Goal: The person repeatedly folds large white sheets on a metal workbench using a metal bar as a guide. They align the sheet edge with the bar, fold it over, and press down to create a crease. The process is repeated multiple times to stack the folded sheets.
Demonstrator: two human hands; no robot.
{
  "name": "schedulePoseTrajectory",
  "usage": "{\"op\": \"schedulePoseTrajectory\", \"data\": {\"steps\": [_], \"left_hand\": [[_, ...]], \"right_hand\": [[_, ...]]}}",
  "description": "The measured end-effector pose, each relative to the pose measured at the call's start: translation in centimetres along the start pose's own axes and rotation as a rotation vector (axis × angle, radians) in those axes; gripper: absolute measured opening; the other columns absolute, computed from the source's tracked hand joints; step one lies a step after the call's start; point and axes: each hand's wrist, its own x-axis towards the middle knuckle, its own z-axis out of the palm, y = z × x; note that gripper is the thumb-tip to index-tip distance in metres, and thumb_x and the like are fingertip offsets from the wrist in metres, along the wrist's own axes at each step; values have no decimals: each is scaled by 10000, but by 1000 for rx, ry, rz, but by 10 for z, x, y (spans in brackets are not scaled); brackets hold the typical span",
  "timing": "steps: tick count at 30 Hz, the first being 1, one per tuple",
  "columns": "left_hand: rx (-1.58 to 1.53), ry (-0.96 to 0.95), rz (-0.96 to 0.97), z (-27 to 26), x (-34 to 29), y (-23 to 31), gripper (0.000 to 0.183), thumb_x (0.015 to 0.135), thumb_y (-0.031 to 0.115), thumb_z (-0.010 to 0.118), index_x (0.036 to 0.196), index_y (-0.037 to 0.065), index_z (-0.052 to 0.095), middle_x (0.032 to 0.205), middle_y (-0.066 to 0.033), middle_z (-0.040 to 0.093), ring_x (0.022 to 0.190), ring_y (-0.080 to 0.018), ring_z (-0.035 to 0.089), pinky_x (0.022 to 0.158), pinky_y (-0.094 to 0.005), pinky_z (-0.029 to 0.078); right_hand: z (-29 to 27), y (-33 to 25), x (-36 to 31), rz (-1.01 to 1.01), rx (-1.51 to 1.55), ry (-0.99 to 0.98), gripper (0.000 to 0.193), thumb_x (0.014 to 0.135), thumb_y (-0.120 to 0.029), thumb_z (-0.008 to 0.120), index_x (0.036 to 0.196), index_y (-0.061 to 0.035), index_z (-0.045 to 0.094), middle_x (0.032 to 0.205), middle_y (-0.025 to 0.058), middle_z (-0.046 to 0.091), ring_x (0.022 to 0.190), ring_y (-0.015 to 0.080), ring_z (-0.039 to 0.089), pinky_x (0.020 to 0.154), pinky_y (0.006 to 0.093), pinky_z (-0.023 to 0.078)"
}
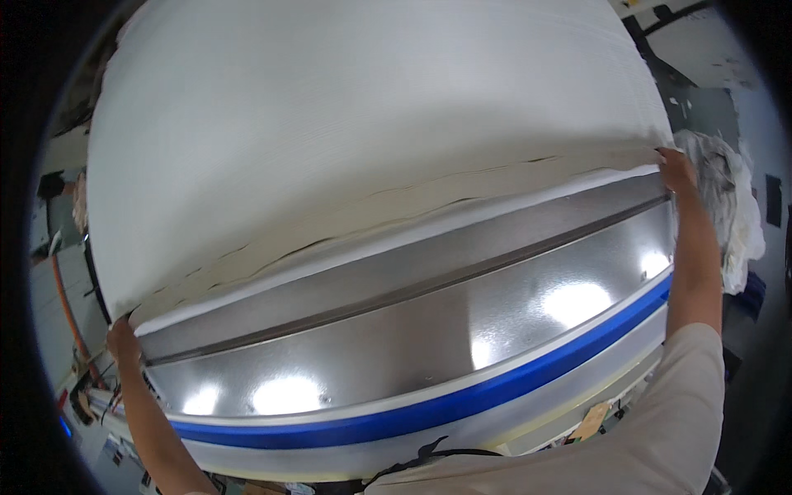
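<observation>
A wide sheet of white fabric (371, 91) spreads away from me across the work surface. Its near edge shows a cream band of uneven, wavy layers (355, 219) with a white strip in front. At the left end of this edge, my left hand (124, 342) is closed on the fabric, its fingertips partly hidden. My right hand (676, 171) grips the opposite end, farther from me, with the thumb side against the edge. Both arms are stretched wide. Just in front of the fabric edge lies a shiny metal panel (412, 330) with a dark lengthwise groove.
A blue strip (462, 406) runs along the near side of the metal panel, between me and it. Crumpled whitish cloth (730, 206) hangs beside my right forearm. An orange hose (70, 313) stands at the far left. A brown piece of card (591, 421) lies below the near edge.
</observation>
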Motion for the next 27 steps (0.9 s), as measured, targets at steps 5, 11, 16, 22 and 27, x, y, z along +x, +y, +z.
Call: {"op": "schedulePoseTrajectory", "data": {"steps": [5,11,16,22,27], "left_hand": [[160,-44,92,-54,-22,-38,273,901,132,431,1111,172,600,1023,-115,632,920,-320,600,829,-439,489],[95,-7,117,-78,-56,-95,287,857,153,473,1120,166,588,1032,-128,623,939,-343,583,802,-430,465],[194,-181,348,-73,-145,-96,268,813,111,465,1031,115,620,962,-158,624,908,-351,586,771,-432,469],[441,-619,487,-8,-228,-79,232,754,114,544,954,113,662,985,-105,645,928,-282,614,776,-408,484],[492,-828,477,18,-264,-61,183,755,92,560,890,110,681,1005,-88,645,957,-263,612,786,-394,486]], "right_hand": [[-37,28,-16,-2,132,90,302,881,-156,460,1155,-207,576,1176,70,576,1081,264,544,917,377,433],[-35,119,-54,-191,69,168,335,804,-88,485,1128,-100,571,1004,179,613,953,351,575,812,430,460],[11,152,-135,-371,-145,165,340,750,-52,522,1075,-104,607,971,174,621,895,349,584,799,431,461],[50,102,-233,-463,-205,-201,307,743,-95,541,1031,-144,636,935,120,642,869,312,599,784,436,468],[78,90,-276,-478,-313,-331,188,810,-162,494,914,-122,645,896,100,640,864,294,600,784,427,473]]}}
